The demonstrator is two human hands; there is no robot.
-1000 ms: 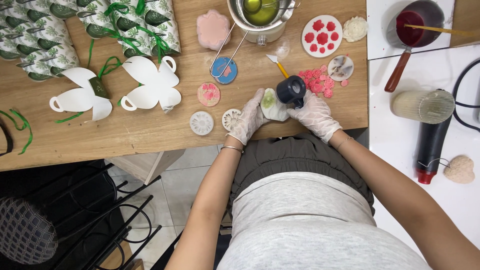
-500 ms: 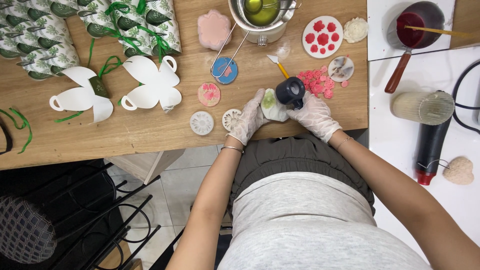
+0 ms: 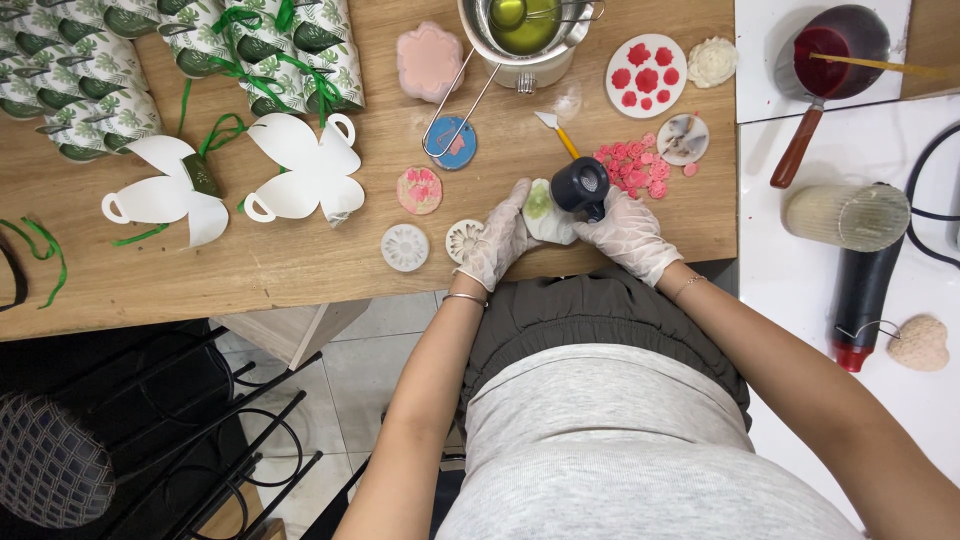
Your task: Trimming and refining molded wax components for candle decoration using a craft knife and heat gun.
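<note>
Both my hands wear thin white gloves at the wooden table's (image 3: 300, 260) front edge. My left hand (image 3: 497, 240) holds a small round white mould (image 3: 543, 208) with green inside, steadying it on the table. My right hand (image 3: 628, 232) grips a dark round-nozzled tool (image 3: 581, 186) whose nozzle sits right beside the mould. A pile of small pink flower pieces (image 3: 632, 164) lies just behind my right hand.
Round moulds (image 3: 405, 247) and discs lie left of my hands. A metal pot of green liquid (image 3: 520, 25), a white plate with red pieces (image 3: 645, 75), paper cutouts (image 3: 300, 170) and wrapped cups (image 3: 250, 45) sit further back. A red-filled pan (image 3: 835, 50) is on the white counter.
</note>
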